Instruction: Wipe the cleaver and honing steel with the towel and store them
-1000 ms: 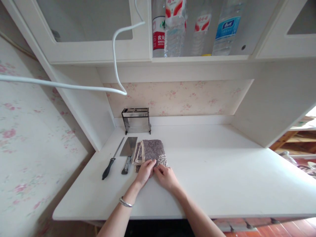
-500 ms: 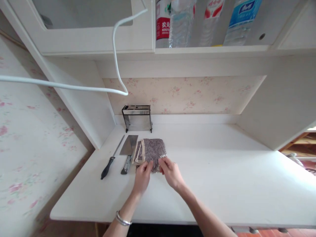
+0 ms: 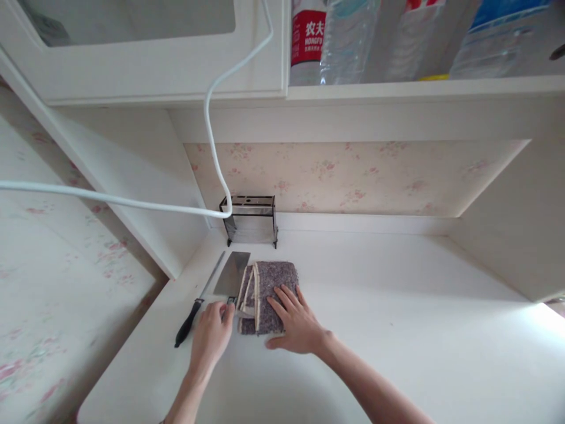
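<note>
Up on the shelf I can read a red bottle label (image 3: 308,36): Chinese characters over "NONGFU". Down on the white counter (image 3: 397,330), the folded cloth (image 3: 269,287) is speckled grey-brown with cream edging showing along its left folds. It lies just right of the cleaver (image 3: 231,275). My right hand (image 3: 296,322) lies flat on it, fingers spread. My left hand (image 3: 210,340) covers the cleaver's handle, fingers curled; can't tell if it's gripping. A black-handled sharpening steel (image 3: 194,306) lies further left.

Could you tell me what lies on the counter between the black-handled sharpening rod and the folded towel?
In the head view, the cleaver lies between sharpening rod and towel.
</note>
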